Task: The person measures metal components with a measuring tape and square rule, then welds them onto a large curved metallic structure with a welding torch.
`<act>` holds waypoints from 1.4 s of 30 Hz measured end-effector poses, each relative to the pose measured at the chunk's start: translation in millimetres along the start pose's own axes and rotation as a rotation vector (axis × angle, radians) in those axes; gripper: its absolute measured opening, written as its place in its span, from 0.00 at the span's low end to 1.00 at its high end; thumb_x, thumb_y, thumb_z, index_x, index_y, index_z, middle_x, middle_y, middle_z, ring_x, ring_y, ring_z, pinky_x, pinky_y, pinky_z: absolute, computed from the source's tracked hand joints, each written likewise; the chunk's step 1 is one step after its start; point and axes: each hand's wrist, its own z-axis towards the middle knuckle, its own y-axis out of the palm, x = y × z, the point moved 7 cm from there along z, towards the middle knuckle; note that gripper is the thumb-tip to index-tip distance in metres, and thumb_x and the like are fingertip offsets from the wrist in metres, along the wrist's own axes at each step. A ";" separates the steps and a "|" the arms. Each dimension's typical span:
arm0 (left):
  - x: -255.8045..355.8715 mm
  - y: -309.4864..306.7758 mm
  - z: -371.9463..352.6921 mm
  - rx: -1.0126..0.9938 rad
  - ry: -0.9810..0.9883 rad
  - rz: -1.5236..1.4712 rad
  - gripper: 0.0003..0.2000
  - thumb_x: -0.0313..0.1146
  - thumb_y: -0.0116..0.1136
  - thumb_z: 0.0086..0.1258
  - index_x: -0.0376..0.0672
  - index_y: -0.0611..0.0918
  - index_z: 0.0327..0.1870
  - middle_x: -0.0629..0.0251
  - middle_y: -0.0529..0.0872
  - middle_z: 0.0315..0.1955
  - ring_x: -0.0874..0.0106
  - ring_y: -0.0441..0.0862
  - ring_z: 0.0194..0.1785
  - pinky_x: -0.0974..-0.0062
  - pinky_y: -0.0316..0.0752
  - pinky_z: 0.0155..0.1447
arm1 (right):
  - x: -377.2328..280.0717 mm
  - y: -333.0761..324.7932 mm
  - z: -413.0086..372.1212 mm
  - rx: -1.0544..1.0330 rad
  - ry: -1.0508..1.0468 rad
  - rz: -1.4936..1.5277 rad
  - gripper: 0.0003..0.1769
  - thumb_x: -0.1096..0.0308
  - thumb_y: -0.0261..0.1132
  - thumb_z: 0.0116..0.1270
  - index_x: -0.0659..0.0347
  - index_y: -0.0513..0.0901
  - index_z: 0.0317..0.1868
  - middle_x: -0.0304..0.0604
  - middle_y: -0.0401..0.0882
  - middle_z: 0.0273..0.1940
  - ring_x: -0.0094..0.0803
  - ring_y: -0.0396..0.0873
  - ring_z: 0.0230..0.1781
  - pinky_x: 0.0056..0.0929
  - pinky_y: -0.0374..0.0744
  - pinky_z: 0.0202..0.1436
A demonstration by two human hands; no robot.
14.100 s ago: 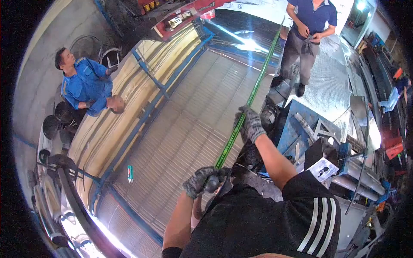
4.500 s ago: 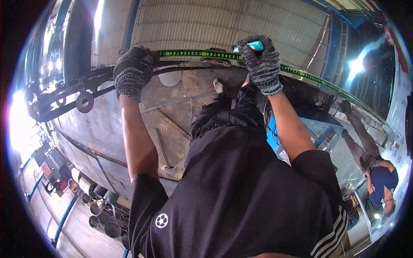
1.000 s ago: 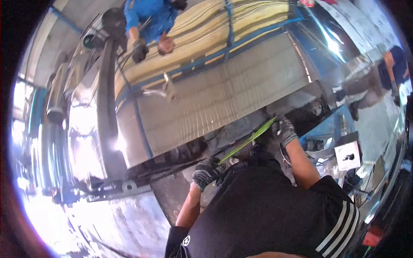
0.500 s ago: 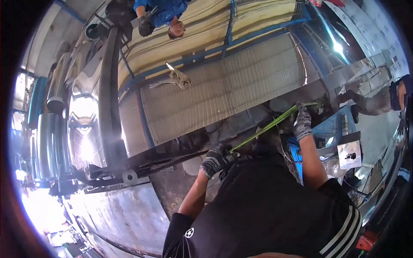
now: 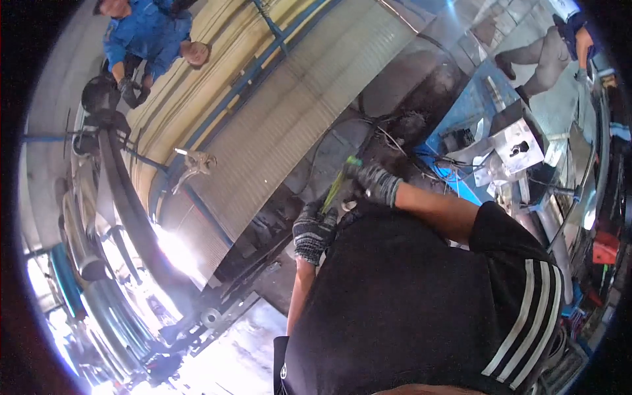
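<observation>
My left hand, in a grey knitted glove, is closed on the lower end of a thin yellow-green strip in front of my chest. At the strip's upper end is my right hand, gloved alike, with its fingers closed around it. The strip looks like several narrow strands bunched together, and what it is made of cannot be made out. Beyond my left hand, a pair of locking pliers rests on the ribbed sheet panel.
At upper left, a co-worker in blue stands across the panel. Another person walks at upper right. A metal box with a dark hole and loose cables are to my right. Shiny metal rolls stand at lower left.
My hands have come closer together, the right moving in and to the left, so the strip between them spans much less. The view has turned, and a second person's head shows at upper left.
</observation>
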 end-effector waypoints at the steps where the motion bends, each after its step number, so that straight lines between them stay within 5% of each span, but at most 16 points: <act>1: 4.1 0.0 1.8 -0.018 0.005 0.012 0.21 0.44 0.70 0.64 0.41 0.85 0.54 0.46 0.89 0.40 0.51 0.88 0.45 0.59 0.82 0.50 | -5.9 -28.1 -1.7 0.120 -0.385 -0.318 0.17 0.61 0.62 0.72 0.55 0.80 0.58 0.50 0.86 0.46 0.42 0.83 0.48 0.43 0.81 0.53; 4: 8.1 7.2 -2.8 -0.172 -0.025 0.184 0.22 0.45 0.70 0.64 0.41 0.84 0.54 0.46 0.89 0.40 0.50 0.88 0.44 0.58 0.82 0.49 | 130.2 -90.1 64.1 0.324 -0.181 -0.288 0.07 0.66 0.67 0.69 0.56 0.83 0.45 0.41 0.82 0.33 0.31 0.82 0.36 0.30 0.83 0.37; 6: 21.1 12.2 -3.4 -0.122 0.034 0.172 0.23 0.46 0.70 0.63 0.42 0.84 0.54 0.46 0.89 0.39 0.50 0.88 0.43 0.57 0.82 0.48 | 226.1 -110.5 83.6 0.393 0.125 0.857 0.11 0.65 0.70 0.64 0.57 0.82 0.45 0.45 0.82 0.34 0.38 0.84 0.37 0.33 0.83 0.41; 7: 10.4 26.8 0.5 -0.183 -0.021 0.224 0.23 0.48 0.69 0.64 0.42 0.84 0.53 0.47 0.89 0.37 0.50 0.88 0.42 0.57 0.82 0.48 | 199.8 -123.6 42.7 0.429 0.140 0.879 0.11 0.65 0.70 0.64 0.57 0.82 0.45 0.45 0.82 0.34 0.38 0.84 0.37 0.33 0.83 0.41; 9: 21.8 48.4 15.3 -0.193 -0.017 0.270 0.22 0.48 0.70 0.64 0.43 0.84 0.52 0.47 0.89 0.37 0.50 0.88 0.43 0.57 0.82 0.47 | 35.0 -105.5 -14.4 0.297 -0.373 -0.848 0.15 0.63 0.69 0.63 0.55 0.82 0.49 0.49 0.83 0.39 0.46 0.84 0.39 0.39 0.82 0.45; 11: 40.0 69.4 31.0 -0.106 0.092 0.322 0.22 0.50 0.70 0.64 0.43 0.84 0.51 0.48 0.90 0.37 0.50 0.88 0.43 0.56 0.82 0.47 | 40.8 -75.1 -35.0 0.199 -0.430 -0.433 0.23 0.63 0.61 0.69 0.55 0.75 0.64 0.49 0.84 0.48 0.51 0.84 0.45 0.46 0.80 0.51; 15: 101.6 108.8 59.7 -0.171 0.496 0.113 0.20 0.49 0.68 0.67 0.44 0.84 0.50 0.49 0.89 0.34 0.48 0.87 0.40 0.54 0.81 0.44 | 164.8 -58.6 -4.7 -0.008 -0.206 -0.768 0.21 0.64 0.59 0.74 0.55 0.74 0.66 0.49 0.84 0.46 0.47 0.84 0.45 0.44 0.80 0.48; 19: 105.4 119.5 61.4 -0.189 0.276 0.252 0.20 0.48 0.68 0.67 0.41 0.83 0.50 0.52 0.88 0.30 0.49 0.86 0.34 0.52 0.80 0.41 | 95.0 -208.7 -33.0 0.295 0.035 -0.156 0.24 0.61 0.60 0.75 0.55 0.71 0.69 0.50 0.84 0.46 0.45 0.84 0.44 0.46 0.79 0.48; 24: 68.5 146.4 67.9 -0.357 0.126 0.052 0.27 0.49 0.71 0.66 0.34 0.80 0.55 0.53 0.89 0.34 0.52 0.87 0.37 0.59 0.82 0.44 | 124.6 -138.3 -28.5 0.433 -0.712 -1.073 0.17 0.68 0.57 0.70 0.54 0.80 0.58 0.44 0.79 0.26 0.38 0.76 0.20 0.42 0.73 0.22; 26: -20.3 201.7 100.8 -0.363 0.211 -0.173 0.27 0.46 0.71 0.67 0.34 0.80 0.58 0.51 0.90 0.39 0.56 0.88 0.43 0.63 0.82 0.49 | 155.1 -107.5 -31.5 0.350 -0.442 -0.825 0.19 0.65 0.60 0.71 0.50 0.79 0.62 0.46 0.81 0.28 0.45 0.80 0.28 0.46 0.76 0.34; 30: 88.3 220.7 103.8 -0.651 0.456 -0.143 0.23 0.36 0.69 0.68 0.36 0.79 0.61 0.54 0.88 0.50 0.63 0.86 0.51 0.63 0.80 0.56 | 138.4 -149.4 -79.7 0.137 -0.042 -0.621 0.25 0.68 0.62 0.70 0.49 0.76 0.68 0.44 0.86 0.33 0.46 0.85 0.38 0.45 0.81 0.44; 32: 33.6 264.7 117.1 -0.915 -0.013 -0.473 0.24 0.35 0.69 0.69 0.36 0.78 0.63 0.55 0.86 0.52 0.62 0.84 0.53 0.64 0.80 0.56 | 154.0 -178.3 -125.1 0.348 0.034 -0.464 0.24 0.69 0.62 0.71 0.52 0.76 0.67 0.43 0.86 0.38 0.41 0.85 0.41 0.42 0.81 0.45; 34: 41.9 260.3 108.2 -1.102 0.059 -0.358 0.19 0.30 0.45 0.82 0.42 0.71 0.71 0.58 0.79 0.66 0.66 0.78 0.65 0.63 0.73 0.72 | 170.5 -195.7 -169.9 0.690 0.116 -0.143 0.22 0.70 0.63 0.72 0.59 0.77 0.66 0.42 0.86 0.49 0.31 0.84 0.48 0.34 0.82 0.47; 36: 33.0 265.7 96.6 -1.165 -0.573 -0.917 0.16 0.34 0.53 0.80 0.41 0.78 0.64 0.61 0.86 0.49 0.68 0.84 0.48 0.73 0.81 0.49 | 170.3 -201.4 -180.7 0.778 0.055 -0.079 0.22 0.67 0.64 0.72 0.59 0.77 0.65 0.43 0.86 0.49 0.34 0.84 0.47 0.36 0.83 0.47; 40: 105.7 250.8 73.7 -1.360 -0.562 -0.777 0.16 0.33 0.47 0.82 0.42 0.77 0.66 0.62 0.86 0.52 0.68 0.84 0.49 0.74 0.81 0.51 | 180.1 -212.4 -191.3 1.044 -0.268 0.156 0.20 0.58 0.67 0.72 0.58 0.79 0.59 0.47 0.85 0.52 0.43 0.84 0.42 0.44 0.84 0.49; 42: 127.3 271.9 63.7 -1.411 -0.712 -0.831 0.17 0.33 0.47 0.82 0.43 0.77 0.66 0.62 0.86 0.52 0.68 0.84 0.49 0.74 0.81 0.51 | 194.4 -161.2 -185.2 0.837 -0.159 -0.429 0.22 0.56 0.69 0.70 0.58 0.79 0.58 0.48 0.84 0.54 0.44 0.84 0.44 0.43 0.83 0.51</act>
